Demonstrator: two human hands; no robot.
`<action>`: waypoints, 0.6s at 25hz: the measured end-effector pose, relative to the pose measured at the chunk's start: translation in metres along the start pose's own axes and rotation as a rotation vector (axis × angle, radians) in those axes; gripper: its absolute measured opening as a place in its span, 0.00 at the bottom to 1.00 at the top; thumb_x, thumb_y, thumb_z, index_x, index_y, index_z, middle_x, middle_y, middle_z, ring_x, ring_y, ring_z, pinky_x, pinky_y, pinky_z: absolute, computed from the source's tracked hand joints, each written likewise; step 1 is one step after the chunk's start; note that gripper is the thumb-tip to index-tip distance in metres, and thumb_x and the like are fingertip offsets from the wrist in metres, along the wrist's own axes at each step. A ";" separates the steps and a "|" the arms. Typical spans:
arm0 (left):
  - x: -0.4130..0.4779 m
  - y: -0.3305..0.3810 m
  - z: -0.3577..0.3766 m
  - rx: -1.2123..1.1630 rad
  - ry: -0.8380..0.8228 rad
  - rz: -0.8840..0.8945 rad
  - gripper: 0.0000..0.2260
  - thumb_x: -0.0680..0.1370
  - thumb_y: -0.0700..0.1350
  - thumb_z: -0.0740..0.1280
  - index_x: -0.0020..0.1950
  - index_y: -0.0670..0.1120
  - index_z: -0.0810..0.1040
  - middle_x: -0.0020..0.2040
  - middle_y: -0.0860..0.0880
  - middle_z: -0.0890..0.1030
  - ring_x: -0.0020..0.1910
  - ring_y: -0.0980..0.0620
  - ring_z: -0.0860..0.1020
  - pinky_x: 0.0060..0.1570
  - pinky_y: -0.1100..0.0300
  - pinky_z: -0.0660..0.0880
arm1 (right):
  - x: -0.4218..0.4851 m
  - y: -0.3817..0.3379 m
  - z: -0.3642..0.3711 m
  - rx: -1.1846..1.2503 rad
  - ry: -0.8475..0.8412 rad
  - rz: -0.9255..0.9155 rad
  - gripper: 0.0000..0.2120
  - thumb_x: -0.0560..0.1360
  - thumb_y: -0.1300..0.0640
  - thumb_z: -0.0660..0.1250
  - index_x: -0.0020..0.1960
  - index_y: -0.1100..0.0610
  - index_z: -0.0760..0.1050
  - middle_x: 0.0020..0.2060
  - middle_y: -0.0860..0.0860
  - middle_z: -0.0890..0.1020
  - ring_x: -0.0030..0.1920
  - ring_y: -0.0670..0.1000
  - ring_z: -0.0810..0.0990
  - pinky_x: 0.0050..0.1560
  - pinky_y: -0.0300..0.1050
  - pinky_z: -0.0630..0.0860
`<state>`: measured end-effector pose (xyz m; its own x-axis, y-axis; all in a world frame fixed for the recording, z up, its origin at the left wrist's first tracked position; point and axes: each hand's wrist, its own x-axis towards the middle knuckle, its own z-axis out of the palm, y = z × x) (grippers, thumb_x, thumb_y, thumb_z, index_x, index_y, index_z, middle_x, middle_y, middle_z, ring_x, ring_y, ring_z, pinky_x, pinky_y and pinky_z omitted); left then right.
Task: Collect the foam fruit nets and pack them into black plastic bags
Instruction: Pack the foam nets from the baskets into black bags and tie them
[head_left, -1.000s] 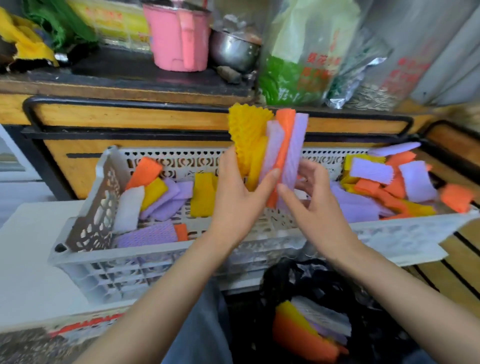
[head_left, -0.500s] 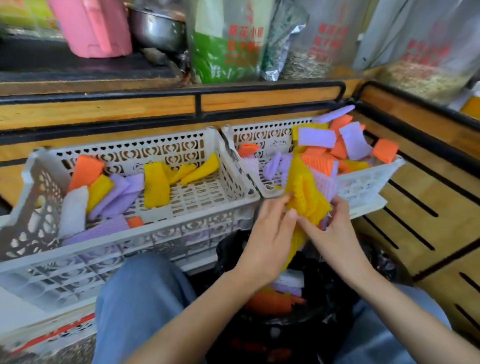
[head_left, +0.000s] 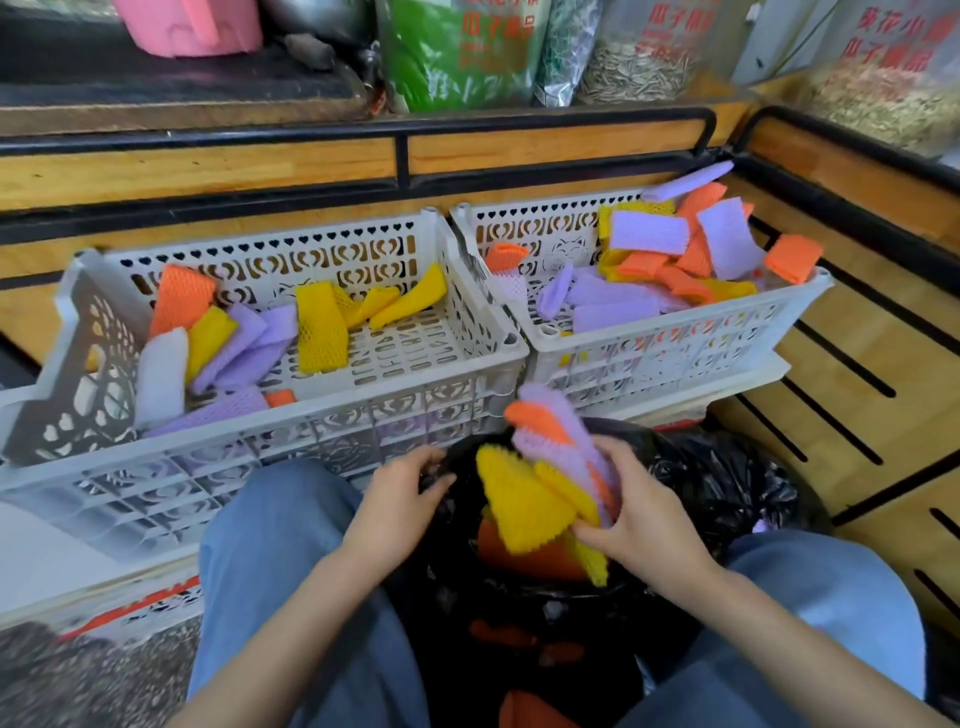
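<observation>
While the left hand (head_left: 400, 493) is pinching the rim of the crinkled black plastic bag (head_left: 727, 483) at lower centre, the right hand (head_left: 641, 525) is wrapping its grip round a bundle of yellow, purple and orange foam fruit nets (head_left: 519, 499) in the bag's mouth, probably needing to push down and let go next.

The fingertips of the left grip (head_left: 396, 498) curl over the rim of the black bag (head_left: 727, 483) and vanish against it. The bundle of foam nets (head_left: 519, 499) in the right grip (head_left: 644, 525) is blurred and hides most of the bag's inside. The top edge cuts off the pink tub (head_left: 192, 26) and the seed packets (head_left: 639, 62), whose red print is too blurred to read
</observation>
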<state>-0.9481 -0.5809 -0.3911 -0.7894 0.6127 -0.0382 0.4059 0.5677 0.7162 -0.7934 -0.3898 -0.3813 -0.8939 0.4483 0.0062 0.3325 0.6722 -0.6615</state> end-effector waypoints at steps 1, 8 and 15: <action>0.001 0.002 -0.002 -0.126 0.028 -0.022 0.01 0.77 0.39 0.67 0.46 0.45 0.78 0.37 0.53 0.79 0.39 0.57 0.77 0.38 0.70 0.67 | 0.000 0.006 0.002 -0.165 -0.089 -0.042 0.36 0.62 0.50 0.74 0.67 0.43 0.63 0.59 0.41 0.76 0.55 0.45 0.77 0.48 0.37 0.69; -0.002 0.026 -0.014 -0.734 0.074 -0.190 0.07 0.79 0.40 0.63 0.46 0.39 0.78 0.28 0.53 0.76 0.24 0.57 0.75 0.28 0.70 0.70 | 0.044 0.036 -0.015 -0.727 0.040 -0.065 0.37 0.70 0.51 0.72 0.74 0.55 0.60 0.64 0.54 0.71 0.61 0.57 0.73 0.54 0.48 0.73; 0.000 0.020 -0.012 -0.767 0.172 -0.212 0.05 0.78 0.42 0.66 0.48 0.42 0.79 0.28 0.53 0.74 0.28 0.56 0.73 0.39 0.57 0.72 | 0.044 0.041 0.045 -0.734 -0.239 -0.118 0.27 0.74 0.54 0.68 0.70 0.56 0.63 0.67 0.53 0.70 0.68 0.52 0.67 0.65 0.44 0.64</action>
<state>-0.9452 -0.5761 -0.3688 -0.8991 0.4062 -0.1634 -0.1388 0.0895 0.9863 -0.8327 -0.3688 -0.4414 -0.9485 0.2667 -0.1712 0.2708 0.9626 -0.0006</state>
